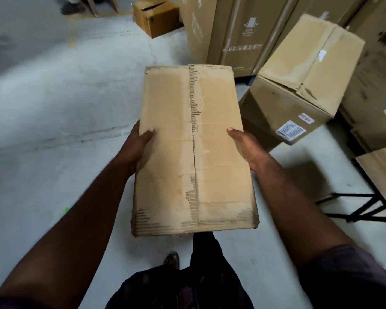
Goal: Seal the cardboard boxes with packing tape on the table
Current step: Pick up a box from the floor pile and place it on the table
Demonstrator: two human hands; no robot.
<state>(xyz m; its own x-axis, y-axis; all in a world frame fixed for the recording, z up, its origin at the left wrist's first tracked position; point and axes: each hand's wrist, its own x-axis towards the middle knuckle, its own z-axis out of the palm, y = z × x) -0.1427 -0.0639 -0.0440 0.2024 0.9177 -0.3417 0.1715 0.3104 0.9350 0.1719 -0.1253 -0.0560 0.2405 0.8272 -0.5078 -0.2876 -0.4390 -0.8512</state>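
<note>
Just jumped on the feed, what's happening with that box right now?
A person holds a cardboard box above the concrete floor, left hand and right hand gripping its long sides with thumbs on top. Its centre seam shows torn paper and no visible tape. The table corner shows at the right, and the box is not on it yet.

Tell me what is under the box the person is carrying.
Under the box, gripped by the left hand and right hand, only floor, dark trousers and a shoe show. Its underside and the fingers beneath are covered.
</note>
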